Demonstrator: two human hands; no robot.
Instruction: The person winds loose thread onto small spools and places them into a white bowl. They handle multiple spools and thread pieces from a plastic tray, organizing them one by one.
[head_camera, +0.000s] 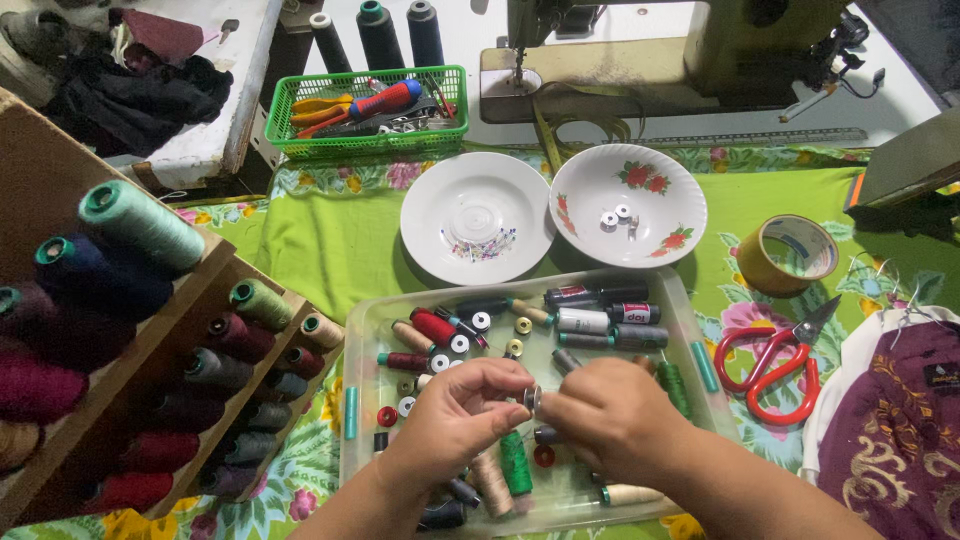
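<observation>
The left hand (455, 415) and right hand (605, 410) met above the clear plastic tray (690, 330), fingertips of both pinching a small metal bobbin (532, 398). Labelled black and white thread spools (600, 310) lay along the tray's far edge; red-handled scissors (775, 365) lay right of it.

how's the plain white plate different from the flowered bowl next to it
The plain white plate is shallow and flat with no pattern; the flowered bowl is deeper, with red flower prints inside. The plate holds a scatter of small coloured pins near its middle; the bowl holds a few small metal bobbins. The plate lies left, the bowl right, rims nearly touching. Both are round, white and rest on the green floral cloth.
</observation>
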